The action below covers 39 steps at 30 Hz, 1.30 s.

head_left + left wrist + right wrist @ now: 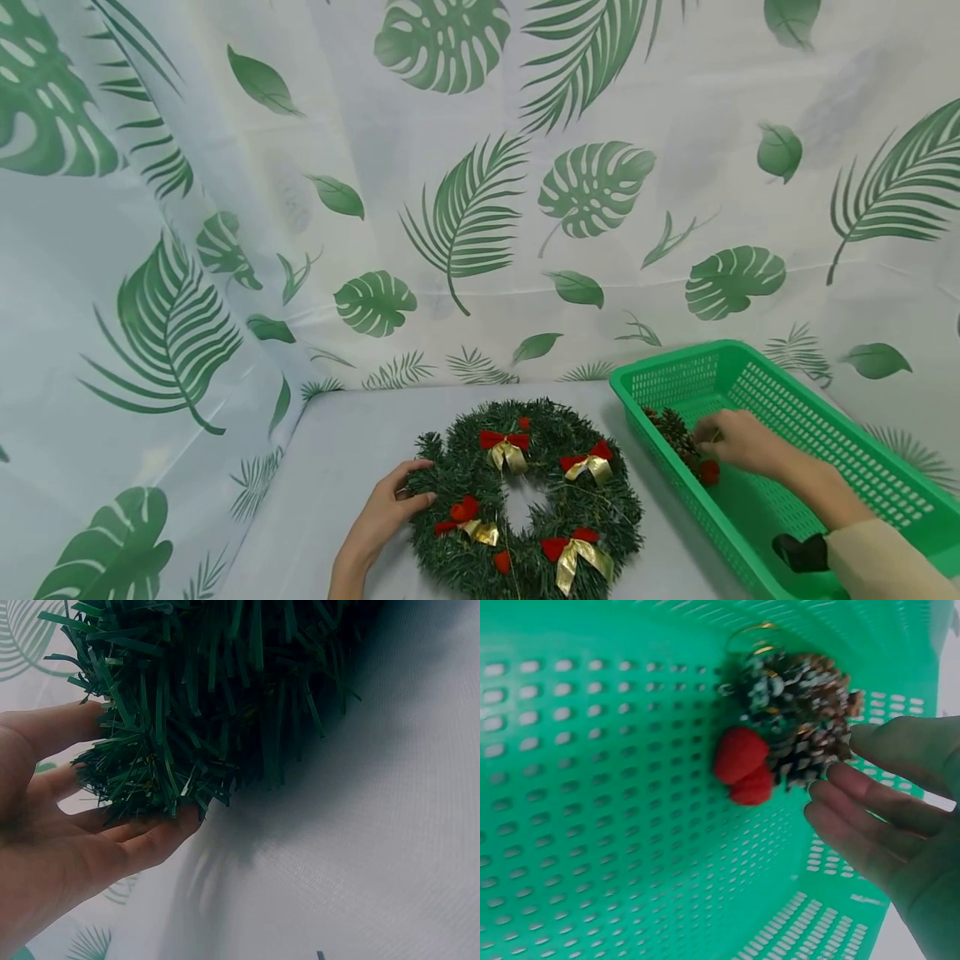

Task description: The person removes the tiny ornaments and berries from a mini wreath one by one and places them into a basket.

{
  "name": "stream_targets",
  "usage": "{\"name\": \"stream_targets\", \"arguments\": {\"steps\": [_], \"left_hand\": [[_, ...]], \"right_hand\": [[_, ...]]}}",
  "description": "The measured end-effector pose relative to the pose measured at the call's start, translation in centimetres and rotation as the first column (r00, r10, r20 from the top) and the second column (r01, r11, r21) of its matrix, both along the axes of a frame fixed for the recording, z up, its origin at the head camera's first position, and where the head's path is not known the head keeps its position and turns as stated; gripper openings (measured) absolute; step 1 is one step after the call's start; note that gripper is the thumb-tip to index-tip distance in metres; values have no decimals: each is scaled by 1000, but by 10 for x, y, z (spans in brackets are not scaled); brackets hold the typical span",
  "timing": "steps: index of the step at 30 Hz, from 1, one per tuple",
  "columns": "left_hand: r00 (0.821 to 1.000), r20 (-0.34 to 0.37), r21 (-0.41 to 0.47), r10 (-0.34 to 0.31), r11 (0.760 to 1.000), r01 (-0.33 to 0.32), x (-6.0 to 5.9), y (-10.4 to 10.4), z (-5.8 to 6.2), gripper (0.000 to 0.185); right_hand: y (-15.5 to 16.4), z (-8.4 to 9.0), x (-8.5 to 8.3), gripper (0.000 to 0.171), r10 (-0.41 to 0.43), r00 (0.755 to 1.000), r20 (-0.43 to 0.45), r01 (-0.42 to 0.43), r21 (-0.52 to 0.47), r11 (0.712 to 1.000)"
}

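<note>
Loose-fingered, right hand (738, 440) touches pinecone cluster (799, 727) in green basket (825, 433); left hand (386, 512) lightly cups wreath (525, 500).

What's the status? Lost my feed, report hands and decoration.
Left hand open, steadying wreath. Right hand open, touching pinecone in basket. Nothing blocking.

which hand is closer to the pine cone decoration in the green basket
Right. The right hand is inside the green basket, fingertips touching the pine cone decoration. The left hand is outside the basket, resting on the wreath at its left edge.
</note>
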<state>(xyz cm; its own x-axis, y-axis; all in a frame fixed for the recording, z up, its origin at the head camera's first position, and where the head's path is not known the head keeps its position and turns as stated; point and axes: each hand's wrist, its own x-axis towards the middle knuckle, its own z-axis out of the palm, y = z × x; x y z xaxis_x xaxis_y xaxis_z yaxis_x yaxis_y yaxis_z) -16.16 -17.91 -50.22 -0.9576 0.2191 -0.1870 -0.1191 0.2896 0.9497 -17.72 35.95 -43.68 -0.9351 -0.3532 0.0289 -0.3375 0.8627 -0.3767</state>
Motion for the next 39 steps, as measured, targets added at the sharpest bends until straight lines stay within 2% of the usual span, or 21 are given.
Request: {"name": "stream_targets", "arguments": {"steps": [12,18,30,39], "left_hand": [[1000,-7,4,4,1000,-4,0,-1,0,56],[1000,-10,9,0,1000,0,0,-1,0,56],[1000,-12,14,0,1000,0,0,-1,0,55],[1000,-11,6,1,1000,-1,0,-2,0,55]], "right_hand": [[-27,24,-9,11,2,1000,-27,-3,-31,1000],[-40,32,-14,9,36,998,-55,-38,-44,998],[-65,43,-19,10,67,995,-77,-72,-63,995],[-78,47,-25,14,64,997,-47,-68,-85,994]]}}
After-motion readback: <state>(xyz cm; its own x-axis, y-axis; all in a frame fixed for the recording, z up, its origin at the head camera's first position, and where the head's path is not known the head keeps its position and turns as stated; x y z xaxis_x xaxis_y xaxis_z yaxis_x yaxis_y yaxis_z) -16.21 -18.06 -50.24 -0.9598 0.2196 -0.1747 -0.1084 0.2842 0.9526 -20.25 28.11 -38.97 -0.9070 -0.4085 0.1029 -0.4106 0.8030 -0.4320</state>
